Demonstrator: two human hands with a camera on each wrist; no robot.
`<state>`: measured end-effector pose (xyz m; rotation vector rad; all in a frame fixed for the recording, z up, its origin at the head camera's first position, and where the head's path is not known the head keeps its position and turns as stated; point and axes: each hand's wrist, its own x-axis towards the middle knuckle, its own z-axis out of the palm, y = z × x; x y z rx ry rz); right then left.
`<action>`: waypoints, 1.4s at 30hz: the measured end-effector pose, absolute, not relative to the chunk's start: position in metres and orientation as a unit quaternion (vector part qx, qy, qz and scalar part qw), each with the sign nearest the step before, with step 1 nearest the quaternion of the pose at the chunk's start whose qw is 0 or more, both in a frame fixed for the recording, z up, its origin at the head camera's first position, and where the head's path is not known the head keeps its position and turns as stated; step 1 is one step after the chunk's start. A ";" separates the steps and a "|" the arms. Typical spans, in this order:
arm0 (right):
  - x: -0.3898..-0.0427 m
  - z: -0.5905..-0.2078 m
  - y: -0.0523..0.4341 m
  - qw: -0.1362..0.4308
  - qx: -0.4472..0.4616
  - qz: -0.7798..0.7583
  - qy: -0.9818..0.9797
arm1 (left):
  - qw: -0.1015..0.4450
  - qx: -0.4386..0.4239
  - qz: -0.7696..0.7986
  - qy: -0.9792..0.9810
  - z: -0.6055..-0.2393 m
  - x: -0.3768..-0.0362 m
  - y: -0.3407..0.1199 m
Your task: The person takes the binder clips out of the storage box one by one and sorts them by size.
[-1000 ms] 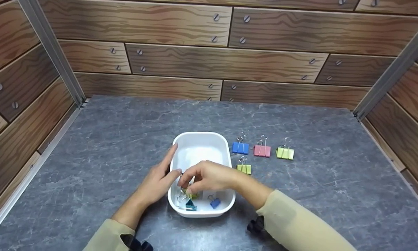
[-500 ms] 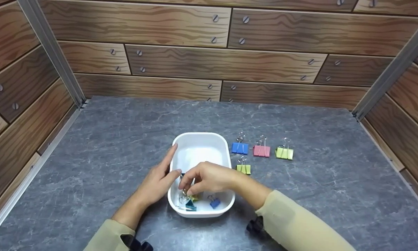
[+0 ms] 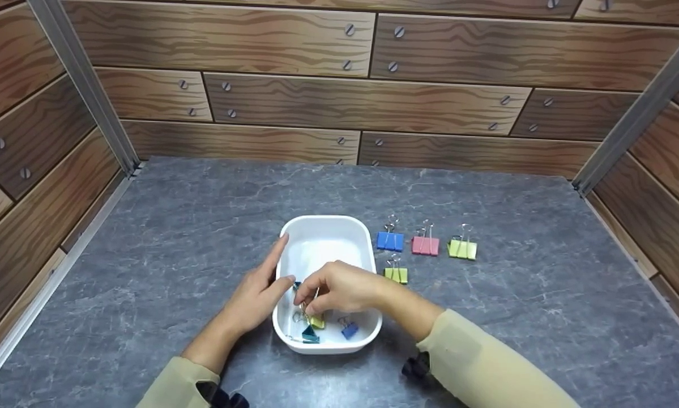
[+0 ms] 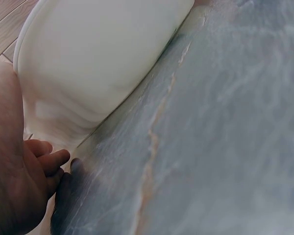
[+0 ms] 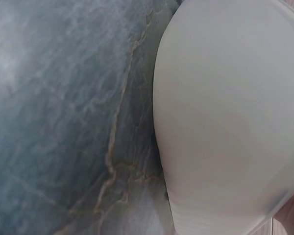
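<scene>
A white plastic tub [image 3: 327,219] stands on the table, with small binder clips in its near half. My left hand [image 3: 254,294] rests against the tub's left side, index finger straight along the rim and thumb on it; the left wrist view shows its other fingers outside the wall. Reaching into the tub, my right hand [image 3: 339,288] pinches what looks like a wire handle of a yellow binder clip [image 3: 317,322]. Beside that clip lies a teal binder clip [image 3: 310,334], and a blue binder clip [image 3: 348,328] is farther right. Another teal clip is partly hidden near my right fingertips.
Right of the tub, a large blue clip [image 3: 390,241], a pink clip [image 3: 425,245] and a lime clip [image 3: 462,249] form a row on the grey marbled table [image 3: 520,317]. A smaller lime clip [image 3: 396,275] sits below the blue one. Wood-patterned walls [image 3: 294,102] enclose the table.
My right fingers have shifted slightly right inside the tub, and the yellow clip has moved a little right and nearer with them. My left hand stays still.
</scene>
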<state>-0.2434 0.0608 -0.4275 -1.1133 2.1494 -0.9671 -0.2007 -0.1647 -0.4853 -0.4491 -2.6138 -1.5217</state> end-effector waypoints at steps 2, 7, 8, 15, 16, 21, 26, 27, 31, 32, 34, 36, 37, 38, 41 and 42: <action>-0.243 -0.427 0.061 0.260 -0.406 -0.359 0.799 | 0.042 -0.148 -0.497 -0.854 -0.485 -0.201 -0.164; -0.242 -0.427 0.062 0.252 -0.405 -0.356 0.804 | 0.043 -0.150 -0.496 -0.854 -0.485 -0.201 -0.164; -0.242 -0.427 0.062 0.250 -0.406 -0.355 0.804 | 0.044 -0.151 -0.496 -0.854 -0.485 -0.201 -0.164; -0.241 -0.421 0.064 0.232 -0.416 -0.334 0.813 | 0.049 -0.154 -0.494 -0.854 -0.485 -0.201 -0.164; -0.241 -0.420 0.065 0.228 -0.418 -0.331 0.814 | 0.049 -0.153 -0.494 -0.854 -0.485 -0.201 -0.163; -0.241 -0.414 0.069 0.217 -0.426 -0.336 0.812 | 0.048 -0.153 -0.495 -0.854 -0.485 -0.202 -0.163; -0.242 -0.406 0.078 0.206 -0.425 -0.357 0.806 | 0.045 -0.151 -0.494 -0.855 -0.484 -0.202 -0.163; -0.242 -0.405 0.080 0.204 -0.424 -0.362 0.805 | 0.044 -0.150 -0.495 -0.855 -0.484 -0.202 -0.163; -0.243 -0.397 0.091 0.198 -0.404 -0.389 0.804 | 0.036 -0.143 -0.498 -0.854 -0.484 -0.201 -0.162; -0.243 -0.395 0.094 0.199 -0.396 -0.399 0.803 | 0.032 -0.140 -0.499 -0.854 -0.484 -0.201 -0.162; -0.244 -0.391 0.101 0.199 -0.381 -0.421 0.799 | 0.027 -0.134 -0.500 -0.855 -0.484 -0.201 -0.161; -0.245 -0.387 0.108 0.190 -0.370 -0.438 0.797 | 0.023 -0.130 -0.502 -0.854 -0.483 -0.200 -0.161; -0.246 -0.385 0.112 0.183 -0.367 -0.447 0.795 | 0.022 -0.129 -0.503 -0.854 -0.483 -0.200 -0.161; -0.247 -0.383 0.115 0.175 -0.364 -0.456 0.793 | 0.022 -0.127 -0.503 -0.854 -0.483 -0.200 -0.161; -0.251 -0.379 0.127 0.149 -0.349 -0.476 0.794 | 0.021 -0.125 -0.506 -0.853 -0.483 -0.200 -0.161; -0.252 -0.377 0.131 0.143 -0.341 -0.483 0.794 | 0.018 -0.123 -0.507 -0.853 -0.483 -0.200 -0.162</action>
